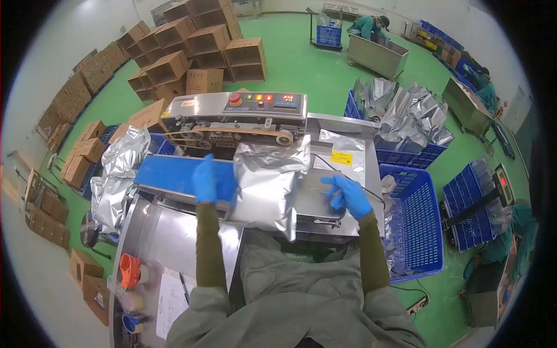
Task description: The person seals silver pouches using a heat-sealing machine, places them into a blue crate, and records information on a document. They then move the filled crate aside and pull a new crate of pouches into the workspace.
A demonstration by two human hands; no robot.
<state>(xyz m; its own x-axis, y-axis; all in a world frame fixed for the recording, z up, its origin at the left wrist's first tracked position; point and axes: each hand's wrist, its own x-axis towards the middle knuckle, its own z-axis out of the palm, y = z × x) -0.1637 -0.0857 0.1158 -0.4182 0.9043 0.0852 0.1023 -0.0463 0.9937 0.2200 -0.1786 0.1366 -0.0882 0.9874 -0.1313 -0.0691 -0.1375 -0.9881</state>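
A large silver foil bag (264, 188) stands at the front of the sealing machine (238, 106), its upper edge close under the machine's belts. My left hand (203, 178), in a blue glove, is over the blue conveyor belt (165, 174) just left of the bag; how its fingers are held is hard to make out. To the right of the bag, my right hand (347, 194), also gloved in blue, hovers above the metal surface with its fingers apart and nothing in it. Behind that hand lies a flat foil bag with a yellow label (341, 157).
Blue crates (426, 223) stand to the right, one heaped with foil bags (400, 110). More filled bags (122, 168) are piled at the left. A metal table (156, 232) holds paper, a pen and tape rolls. Cardboard boxes (246, 58) and co-workers are farther back.
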